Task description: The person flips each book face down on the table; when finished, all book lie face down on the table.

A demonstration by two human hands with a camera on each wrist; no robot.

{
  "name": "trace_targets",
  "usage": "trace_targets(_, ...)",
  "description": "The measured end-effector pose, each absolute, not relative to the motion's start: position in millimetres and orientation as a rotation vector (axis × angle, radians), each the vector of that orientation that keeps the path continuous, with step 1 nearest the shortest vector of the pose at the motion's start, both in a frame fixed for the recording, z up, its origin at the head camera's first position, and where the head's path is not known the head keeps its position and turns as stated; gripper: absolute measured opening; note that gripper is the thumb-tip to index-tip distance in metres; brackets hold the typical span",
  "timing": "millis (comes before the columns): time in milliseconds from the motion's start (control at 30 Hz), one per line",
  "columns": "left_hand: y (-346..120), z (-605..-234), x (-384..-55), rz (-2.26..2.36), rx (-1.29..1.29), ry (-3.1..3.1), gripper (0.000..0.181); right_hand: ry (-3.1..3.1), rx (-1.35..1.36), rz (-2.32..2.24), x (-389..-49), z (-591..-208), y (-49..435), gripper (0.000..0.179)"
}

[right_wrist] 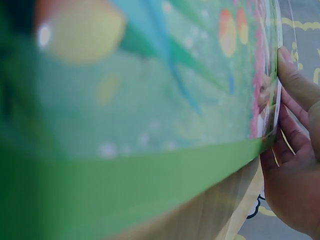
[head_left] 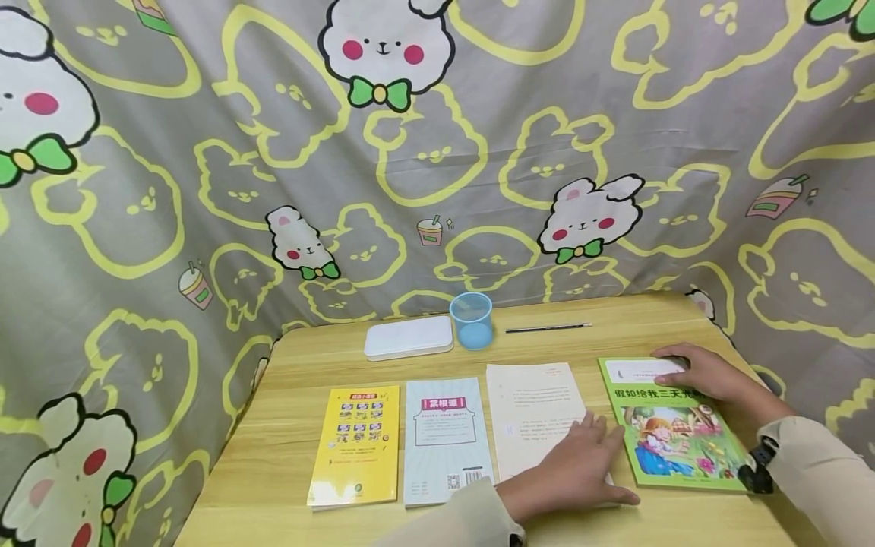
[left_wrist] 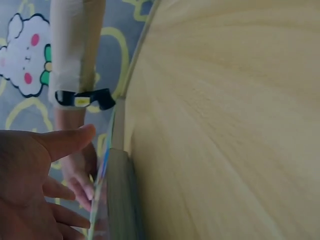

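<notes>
In the head view my left hand [head_left: 577, 463] lies spread over the lower right of a cream printed booklet [head_left: 533, 406]. Its thumb reaches toward the green book. My right hand [head_left: 704, 372] rests on the upper right of that green picture book [head_left: 673, 425], covering part of its title. Close up in the left wrist view, the thumb and spread fingers of my left hand [left_wrist: 30, 185] are beside the books' edges, with my right hand [left_wrist: 80, 175] beyond. The green cover [right_wrist: 150, 115] fills much of the right wrist view; fingers touch its far edge there.
Left of the booklet lie a pale blue book [head_left: 447, 441] and a yellow book [head_left: 355, 448]. Behind them are a white case [head_left: 409, 339], a blue translucent cup [head_left: 472, 323] and a thin dark pencil [head_left: 547, 328]. A patterned curtain [head_left: 410, 167] surrounds the wooden table [head_left: 273, 433].
</notes>
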State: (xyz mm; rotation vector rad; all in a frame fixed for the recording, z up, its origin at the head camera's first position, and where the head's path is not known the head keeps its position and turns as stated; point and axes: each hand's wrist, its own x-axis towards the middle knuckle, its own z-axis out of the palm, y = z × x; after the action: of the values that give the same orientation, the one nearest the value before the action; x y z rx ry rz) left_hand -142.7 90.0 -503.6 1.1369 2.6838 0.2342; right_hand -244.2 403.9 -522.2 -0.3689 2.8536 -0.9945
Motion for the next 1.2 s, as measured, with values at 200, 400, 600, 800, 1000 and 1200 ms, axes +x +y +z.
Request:
trace_targets(200, 111.5, -515.4, -146.4, 0.142, 1.071, 2.708, 0.098, 2.854, -0.380, -1.003, -243.9, -522.2, 404.2, 0.063)
trace_targets(400, 126.9, -522.4, -147.1, 0.037, 0.999, 2.749, 0.098, 2.868, -0.382, -0.997, -244.1, -522.5, 404.5, 0.061)
trace_targets(600, 132.9, -519.9, -146.6, -0.008, 0.981, 2.748, 0.095, 2.860, -0.380, -1.005, -244.7, -524.7, 406.0, 0.062)
trace_targets(800, 134.5, -516.1, -146.4, -0.060, 0.994, 2.731, 0.088, 2.842, -0.366, -1.013, -244.5, -523.2, 404.6, 0.062)
trace_targets(1000, 135.4, -516.0, -146.9, -0.071, 1.004, 2.726, 0.082, 2.860, -0.366, -0.995, -244.7, -523.0, 403.4, 0.059)
trace_targets(1200, 136.4, -516.1, -146.7, -0.054, 1.001, 2.725, 0.081, 2.833, -0.342, -1.015, -244.5, -522.7, 403.8, 0.061)
